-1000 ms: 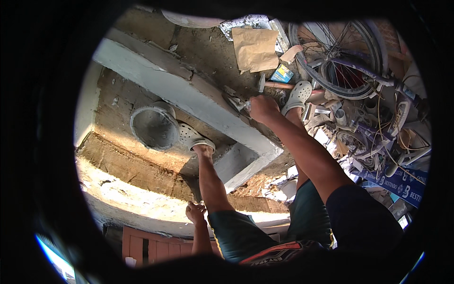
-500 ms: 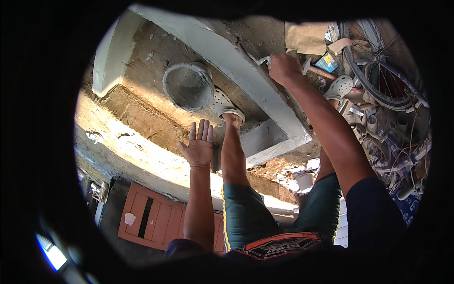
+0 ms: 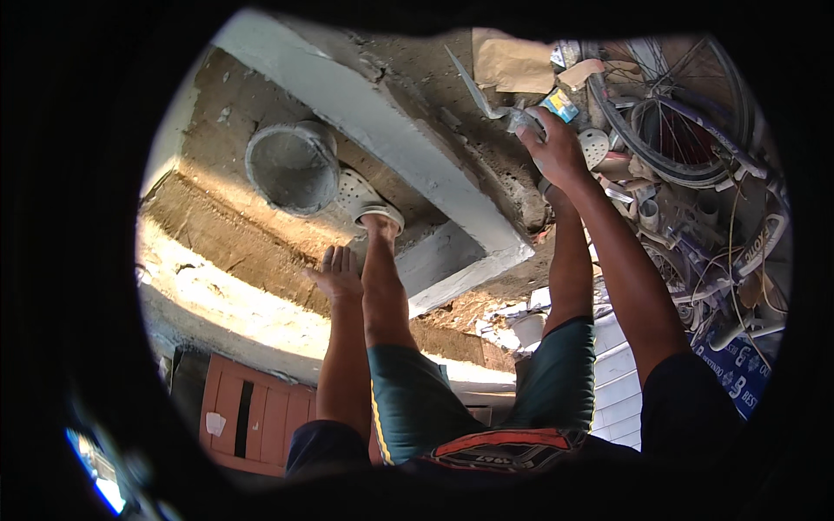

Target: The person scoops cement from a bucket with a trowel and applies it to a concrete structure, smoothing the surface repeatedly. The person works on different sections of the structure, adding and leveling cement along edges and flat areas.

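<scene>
A trowel (image 3: 476,89) is gripped in my right hand (image 3: 556,152), its thin blade seen nearly edge-on and pointing up and left. The trowel is beyond the low wall (image 3: 365,100), whose top is coated in smooth grey plaster. My left hand (image 3: 337,273) is held out empty, fingers stretched and foreshortened, near my left shin. Ahead of it stands a grey bucket (image 3: 323,148), its inside smeared with cement; how much it holds I cannot tell. My left foot, in a pale clog (image 3: 365,196), is beside the bucket.
On the right lie a bicycle wheel (image 3: 686,169), pipes and scrap. Brown paper (image 3: 514,62) lies on the ground at the far side. My right clog (image 3: 593,148) is beyond the wall. Rubble (image 3: 508,326) lies between my legs, and a reddish slatted panel (image 3: 274,425) is at lower left.
My right hand has turned and swung the trowel from beside the wall to the far right of it. My left hand has lowered and tilted. The view has shifted right.
</scene>
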Motion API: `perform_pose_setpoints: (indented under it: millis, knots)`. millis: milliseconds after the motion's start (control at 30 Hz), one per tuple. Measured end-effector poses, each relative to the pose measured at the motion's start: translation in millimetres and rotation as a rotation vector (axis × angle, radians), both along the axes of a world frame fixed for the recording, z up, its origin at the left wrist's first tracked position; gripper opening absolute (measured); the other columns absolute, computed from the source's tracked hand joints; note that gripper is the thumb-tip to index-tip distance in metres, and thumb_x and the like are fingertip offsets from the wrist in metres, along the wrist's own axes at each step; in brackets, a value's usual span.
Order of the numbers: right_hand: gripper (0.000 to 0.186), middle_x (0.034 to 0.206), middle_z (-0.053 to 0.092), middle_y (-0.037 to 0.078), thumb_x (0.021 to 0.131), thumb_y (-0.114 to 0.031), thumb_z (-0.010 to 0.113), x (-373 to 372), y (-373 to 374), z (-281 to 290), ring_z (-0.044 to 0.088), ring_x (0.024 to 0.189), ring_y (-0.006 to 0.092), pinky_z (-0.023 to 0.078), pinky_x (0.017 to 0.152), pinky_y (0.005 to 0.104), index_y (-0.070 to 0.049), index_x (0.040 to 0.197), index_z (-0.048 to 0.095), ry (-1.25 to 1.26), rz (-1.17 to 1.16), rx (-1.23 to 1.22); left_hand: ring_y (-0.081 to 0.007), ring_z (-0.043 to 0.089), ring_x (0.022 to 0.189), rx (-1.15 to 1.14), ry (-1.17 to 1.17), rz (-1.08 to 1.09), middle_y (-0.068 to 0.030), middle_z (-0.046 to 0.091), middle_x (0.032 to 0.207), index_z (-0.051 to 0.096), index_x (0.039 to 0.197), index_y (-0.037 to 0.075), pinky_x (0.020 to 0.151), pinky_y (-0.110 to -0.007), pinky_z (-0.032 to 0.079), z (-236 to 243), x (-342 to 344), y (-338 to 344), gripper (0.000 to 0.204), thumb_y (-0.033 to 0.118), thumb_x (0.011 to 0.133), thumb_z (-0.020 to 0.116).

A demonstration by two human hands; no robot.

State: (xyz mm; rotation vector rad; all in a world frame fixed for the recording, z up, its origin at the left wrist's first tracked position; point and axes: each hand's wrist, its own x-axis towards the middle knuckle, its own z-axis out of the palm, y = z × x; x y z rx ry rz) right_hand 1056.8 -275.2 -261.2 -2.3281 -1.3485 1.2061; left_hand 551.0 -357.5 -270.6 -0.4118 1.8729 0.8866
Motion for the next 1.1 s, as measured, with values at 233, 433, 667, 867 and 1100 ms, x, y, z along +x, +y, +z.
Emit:
perform_pose_setpoints:
  millis: [233, 433, 667, 867, 1100]
  knots:
    - [0.043, 0.109, 0.075, 0.023, 0.103, -0.037, 0.066, 13.2, -26.2, -19.2, 0.075, 0.102, 0.0376, 0.057, 0.09, 0.0432, -0.004, 0.13, 0.068, 0.251, -0.142, -0.351, -0.0352, 0.045, 0.148, -0.449, 0.029, -0.207, -0.0203, 0.048, 0.158, 0.046, 0.154, 0.001, 0.121, -0.047, 0.04, 107.7, -119.4, -160.3, 0.094, 0.079, 0.105, 0.027]
    - [0.043, 0.116, 0.074, 0.024, 0.102, -0.032, 0.061, -40.0, -16.2, -25.9, 0.073, 0.104, 0.0446, 0.058, 0.095, 0.0535, -0.008, 0.137, 0.065, 0.133, 0.13, -0.042, -0.0327, 0.05, 0.143, -0.7, -0.146, -0.343, -0.0205, 0.049, 0.157, 0.037, 0.161, 0.002, 0.121, -0.044, 0.039, 206.2, -107.3, -211.6, 0.099, 0.081, 0.103, 0.024]
    - [0.034, 0.107, 0.069, 0.023, 0.098, -0.026, 0.067, -34.6, -120.9, 25.9, 0.073, 0.091, 0.0456, 0.061, 0.079, 0.0536, -0.009, 0.125, 0.058, 0.072, 0.283, -0.248, -0.0399, 0.036, 0.153, -0.759, 0.047, -0.663, -0.0256, 0.031, 0.169, 0.027, 0.166, 0.001, 0.125, -0.05, 0.034, 267.2, 59.1, -95.4, 0.1, 0.079, 0.104, 0.022]
    - [0.034, 0.089, 0.073, 0.024, 0.1, -0.032, 0.065, 12.9, -196.7, 25.7, 0.073, 0.08, 0.0413, 0.06, 0.072, 0.0508, -0.006, 0.122, 0.069, 0.161, 0.08, -0.415, -0.0482, 0.039, 0.15, -1.207, 0.521, -1.173, -0.031, 0.026, 0.169, 0.031, 0.163, -0.002, 0.119, -0.06, 0.037, 215.8, 97.4, -80.8, 0.093, 0.073, 0.107, 0.019]
    - [0.035, 0.063, 0.061, 0.012, 0.108, -0.035, 0.058, -37.7, -19.8, -53.0, 0.056, 0.042, 0.0237, 0.045, 0.041, 0.0415, -0.005, 0.12, 0.07, 0.645, -0.298, -0.623, -0.0422, 0.042, 0.151, -1.222, 0.722, -1.438, -0.0251, 0.028, 0.172, 0.035, 0.165, 0.009, 0.118, -0.059, 0.037, 179.9, 104.5, -75.6, 0.091, 0.076, 0.105, 0.019]
